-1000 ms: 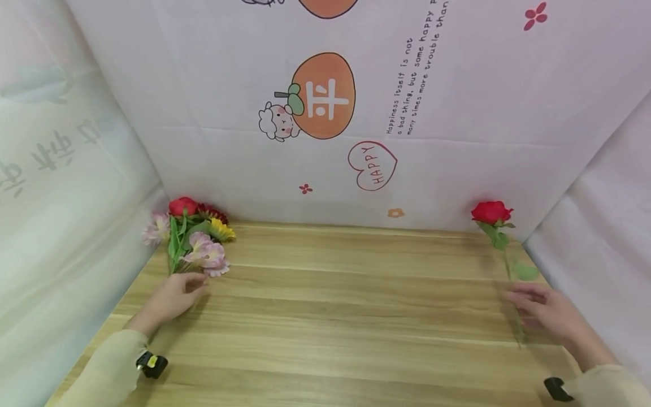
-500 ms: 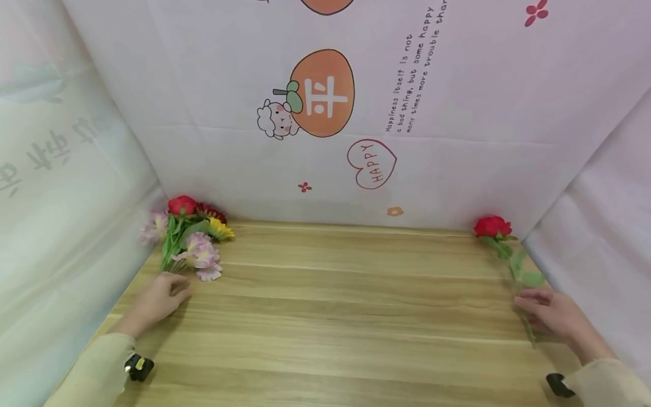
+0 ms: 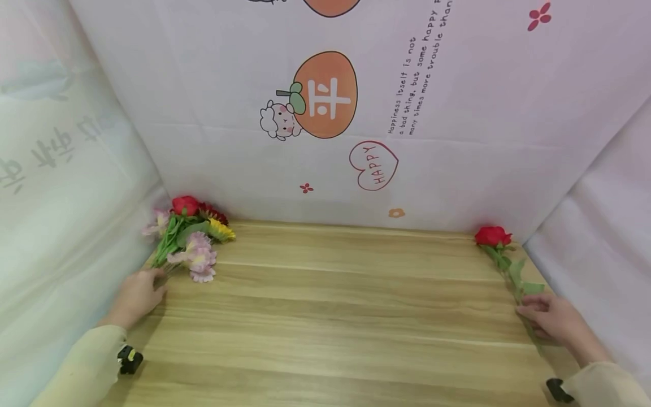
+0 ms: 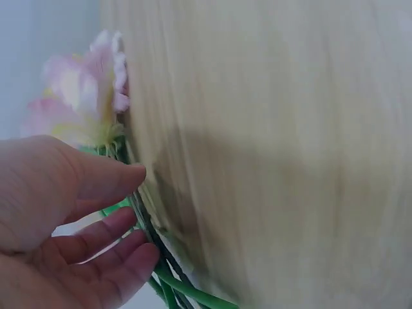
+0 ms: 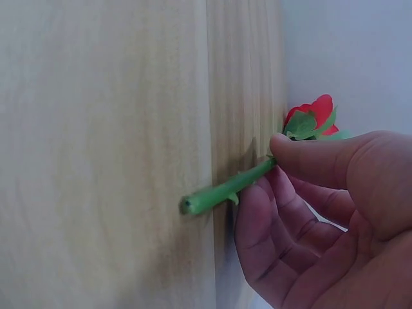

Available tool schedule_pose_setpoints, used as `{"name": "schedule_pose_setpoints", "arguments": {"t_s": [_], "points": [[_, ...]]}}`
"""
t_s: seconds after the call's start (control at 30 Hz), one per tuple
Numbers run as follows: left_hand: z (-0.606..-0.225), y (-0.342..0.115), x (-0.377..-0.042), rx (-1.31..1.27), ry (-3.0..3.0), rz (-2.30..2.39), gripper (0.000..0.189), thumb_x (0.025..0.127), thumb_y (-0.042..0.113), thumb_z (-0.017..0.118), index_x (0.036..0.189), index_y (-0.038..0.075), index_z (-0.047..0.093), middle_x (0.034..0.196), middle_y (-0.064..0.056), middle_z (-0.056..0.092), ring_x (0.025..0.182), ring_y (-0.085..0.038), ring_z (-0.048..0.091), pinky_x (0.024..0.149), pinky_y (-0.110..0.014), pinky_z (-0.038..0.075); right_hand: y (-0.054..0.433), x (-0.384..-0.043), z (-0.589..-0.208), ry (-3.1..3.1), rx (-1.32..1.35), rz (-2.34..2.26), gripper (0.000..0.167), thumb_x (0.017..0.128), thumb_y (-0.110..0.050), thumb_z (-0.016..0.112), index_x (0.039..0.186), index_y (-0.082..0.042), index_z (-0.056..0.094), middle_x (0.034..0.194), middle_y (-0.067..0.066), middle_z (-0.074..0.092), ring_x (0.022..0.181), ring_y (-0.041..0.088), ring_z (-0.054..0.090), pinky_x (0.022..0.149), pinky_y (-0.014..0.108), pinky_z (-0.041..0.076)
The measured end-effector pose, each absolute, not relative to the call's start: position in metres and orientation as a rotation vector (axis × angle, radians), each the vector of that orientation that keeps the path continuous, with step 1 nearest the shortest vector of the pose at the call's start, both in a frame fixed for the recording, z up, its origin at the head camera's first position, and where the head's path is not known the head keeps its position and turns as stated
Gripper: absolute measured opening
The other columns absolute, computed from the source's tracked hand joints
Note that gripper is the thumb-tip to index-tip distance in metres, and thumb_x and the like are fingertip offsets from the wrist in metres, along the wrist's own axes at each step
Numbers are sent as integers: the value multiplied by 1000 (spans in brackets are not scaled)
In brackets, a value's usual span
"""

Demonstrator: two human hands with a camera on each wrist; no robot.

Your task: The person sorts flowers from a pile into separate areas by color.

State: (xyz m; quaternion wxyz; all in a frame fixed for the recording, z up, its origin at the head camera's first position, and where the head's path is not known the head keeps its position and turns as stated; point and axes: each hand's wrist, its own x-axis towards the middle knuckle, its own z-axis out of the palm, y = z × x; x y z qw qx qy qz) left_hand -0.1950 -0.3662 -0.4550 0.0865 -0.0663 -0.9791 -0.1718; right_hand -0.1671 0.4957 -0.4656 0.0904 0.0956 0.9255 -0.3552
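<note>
At the left of the head view, a bunch of artificial flowers (image 3: 189, 229) has red, yellow and pale pink blooms. My left hand (image 3: 136, 297) is at its stems, near the table's left edge. In the left wrist view, a pink flower (image 4: 84, 96) is above my thumb. The green stems (image 4: 170, 267) run past my fingertips (image 4: 147, 257), with the thumb apart from the fingers. At the right, my right hand (image 3: 554, 319) pinches the stem of a red artificial rose (image 3: 492, 236). The right wrist view shows the stem's cut end (image 5: 190, 205) jutting out past my thumb.
The wooden table (image 3: 335, 305) lies between the hands. A white printed cloth (image 3: 447, 181) stands along its back edge, with white cloth sides (image 3: 615, 198) at left and right. A black device (image 3: 130, 360) is worn at each wrist.
My left hand has moved left, and the pink blooms have shifted left and turned. The red rose has come down and nearer to me, with my right hand still holding its stem.
</note>
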Motion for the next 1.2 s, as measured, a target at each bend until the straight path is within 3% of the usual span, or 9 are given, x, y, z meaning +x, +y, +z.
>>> {"name": "schedule_pose_setpoints", "arguments": {"t_s": [0.2, 0.43, 0.73, 1.2], "points": [[-451, -375, -198, -173, -2970, -433, 19, 83, -1, 76, 98, -11, 69, 94, -31, 69, 83, -52, 65, 72, -64, 53, 493, -166, -465, 2756, 277, -1058, 61, 100, -29, 66, 130, 21, 46, 104, 26, 69, 79, 19, 67, 66, 35, 62], [-444, -376, -204, -173, -2984, -365, 7, 81, -1, 75, 88, -3, 75, 89, -25, 71, 81, -52, 64, 71, -65, 52, 491, -163, -464, 2733, 288, -1115, 67, 99, -31, 69, 133, 21, 43, 101, 20, 71, 78, 18, 68, 67, 34, 62], [-439, -379, -212, -167, -3034, -362, 9, 83, 2, 75, 91, -2, 76, 96, -26, 72, 89, -53, 64, 78, -67, 50, 490, -162, -466, 2734, 287, -1116, 54, 97, -15, 68, 131, 21, 45, 100, 22, 71, 77, 17, 68, 66, 33, 61], [-443, -382, -215, -157, -3072, -366, 9, 83, 5, 75, 90, -1, 76, 95, -24, 72, 89, -51, 65, 77, -66, 51, 490, -162, -465, 2829, 215, -1004, 51, 97, -14, 68, 128, 21, 48, 101, 27, 70, 73, 15, 67, 63, 32, 61]]}}
